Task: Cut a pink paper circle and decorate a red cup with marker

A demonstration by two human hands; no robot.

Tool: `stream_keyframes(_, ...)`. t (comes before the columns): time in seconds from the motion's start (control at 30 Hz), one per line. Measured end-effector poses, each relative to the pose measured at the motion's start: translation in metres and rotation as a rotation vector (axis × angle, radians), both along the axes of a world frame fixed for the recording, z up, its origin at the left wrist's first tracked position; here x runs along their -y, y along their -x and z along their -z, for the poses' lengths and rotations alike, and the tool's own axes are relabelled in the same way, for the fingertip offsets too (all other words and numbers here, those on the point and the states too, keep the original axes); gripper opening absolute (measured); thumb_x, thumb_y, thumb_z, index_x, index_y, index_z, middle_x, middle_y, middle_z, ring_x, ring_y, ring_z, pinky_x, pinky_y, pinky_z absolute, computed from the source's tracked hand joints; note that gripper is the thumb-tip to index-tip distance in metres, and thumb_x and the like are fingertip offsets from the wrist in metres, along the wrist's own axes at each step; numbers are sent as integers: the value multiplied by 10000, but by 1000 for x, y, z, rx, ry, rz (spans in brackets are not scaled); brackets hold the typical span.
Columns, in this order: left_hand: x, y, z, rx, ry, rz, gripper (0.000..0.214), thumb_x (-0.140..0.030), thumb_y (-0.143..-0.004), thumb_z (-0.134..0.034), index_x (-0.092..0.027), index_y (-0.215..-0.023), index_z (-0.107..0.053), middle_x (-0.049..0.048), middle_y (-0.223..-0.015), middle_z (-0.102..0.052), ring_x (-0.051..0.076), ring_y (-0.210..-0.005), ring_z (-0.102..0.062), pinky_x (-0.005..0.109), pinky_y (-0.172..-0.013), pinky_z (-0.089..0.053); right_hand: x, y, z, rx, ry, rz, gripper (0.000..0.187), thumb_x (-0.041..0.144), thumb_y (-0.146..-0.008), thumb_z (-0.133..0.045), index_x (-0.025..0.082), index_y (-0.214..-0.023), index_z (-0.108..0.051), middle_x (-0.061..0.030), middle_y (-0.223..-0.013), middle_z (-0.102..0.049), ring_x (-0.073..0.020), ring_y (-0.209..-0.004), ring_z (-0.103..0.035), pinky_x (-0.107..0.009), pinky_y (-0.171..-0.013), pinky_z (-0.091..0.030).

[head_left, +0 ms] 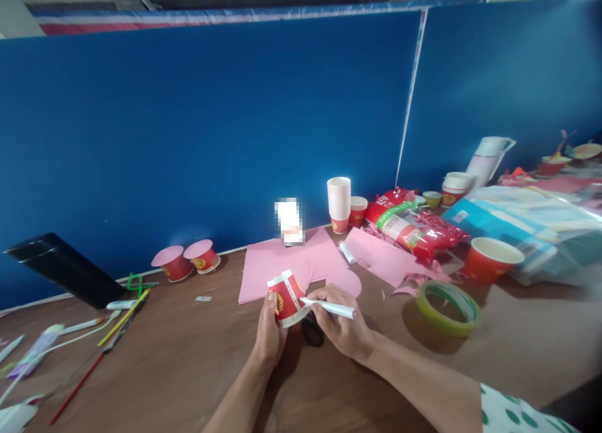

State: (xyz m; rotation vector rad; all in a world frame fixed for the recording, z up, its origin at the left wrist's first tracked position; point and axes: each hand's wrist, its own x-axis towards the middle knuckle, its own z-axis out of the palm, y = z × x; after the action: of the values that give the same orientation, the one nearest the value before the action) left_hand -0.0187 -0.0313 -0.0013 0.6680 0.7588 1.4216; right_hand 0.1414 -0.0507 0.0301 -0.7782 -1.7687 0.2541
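Note:
My left hand (269, 334) is wrapped round a red paper cup (290, 302) with a gold print, tilted over the table. My right hand (345, 326) grips a white marker pen (335, 308), its tip at the right side of the cup. Whether the tip touches the cup I cannot tell. Just below the right hand lie dark scissor handles (312, 331), the rest hidden. Behind the hands are pink paper sheets (263, 267) and a pink paper disc (345, 282).
Two red cups topped with pink discs (175, 265) stand at left, near a black bottle (66, 270) and brushes (78, 389). To the right are stacked cups (339, 201), a red plastic bag (404, 223), yellow tape (449, 309) and an orange cup (490, 261). A blue partition (211, 125) stands behind.

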Motion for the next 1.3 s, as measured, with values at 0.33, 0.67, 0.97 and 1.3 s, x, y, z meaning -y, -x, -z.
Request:
stream_keyframes(0.33,1,0,-2,82,42,12,366,-490,-817,-627,-148,-942,-657,58,-919,-715,200,-854,-670,358,-922,-482,-1,0,0,-14,10,-9,112,162,-937,-504,191,-941,-613,-67,-845,-694,-199,-783,-633,-336,-742,-504)
stream_keyframes(0.67,5,-1,-12,108,44,5,328,-456,-800,-659,-133,-859,-680,57,-858,-721,199,-795,-684,343,-864,-538,-1,0,-1,-18,6,0,119,161,-933,-506,189,-946,-622,-68,-841,-700,-198,-781,-641,-323,-729,-503)
stream_keyframes(0.97,7,0,-19,106,50,38,376,-458,-802,-665,-121,-963,-707,66,-855,-729,195,-788,-682,332,-891,-533,0,0,0,-12,21,-3,119,173,-937,-500,189,-938,-618,-68,-832,-695,-198,-777,-639,-320,-728,-504)
stream_keyframes(1.3,6,1,-17,94,46,58,426,-479,-775,-679,-107,-983,-696,103,-915,-736,248,-900,-691,364,-907,-525,2,0,-4,-16,78,-10,146,204,-944,-483,187,-912,-624,-66,-813,-684,-197,-777,-636,-322,-737,-503)
